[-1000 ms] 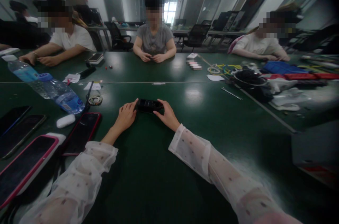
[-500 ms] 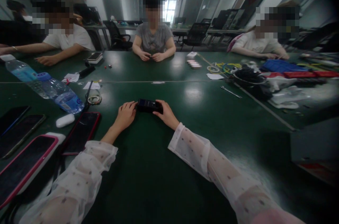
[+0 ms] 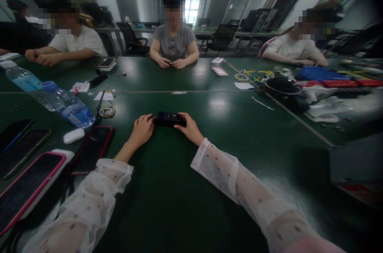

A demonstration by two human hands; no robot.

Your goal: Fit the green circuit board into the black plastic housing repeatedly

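A small black box-shaped device with a lit screen (image 3: 167,117) rests on or just above the green table, between my two hands. My right hand (image 3: 191,128) grips its right end, thumb at the near side and fingers over the top. At the left end, my left hand (image 3: 141,129) has its fingers curled against the device; their tips are partly hidden. Sheer white dotted sleeves cover both forearms. To the left of my left hand lie a red-edged phone (image 3: 93,149) and a coiled bracelet-like ring (image 3: 107,112).
Two water bottles (image 3: 67,103), a white earbud case (image 3: 74,136) and several phones crowd the left side. A wrench (image 3: 262,103) lies right of centre, before a pile of cables and bags (image 3: 284,89). A grey box (image 3: 356,165) stands at right. Three people sit across the table.
The person at the far left has brought both hands together above the table. My hands and the black device stay almost where they were; the view has shifted very slightly.
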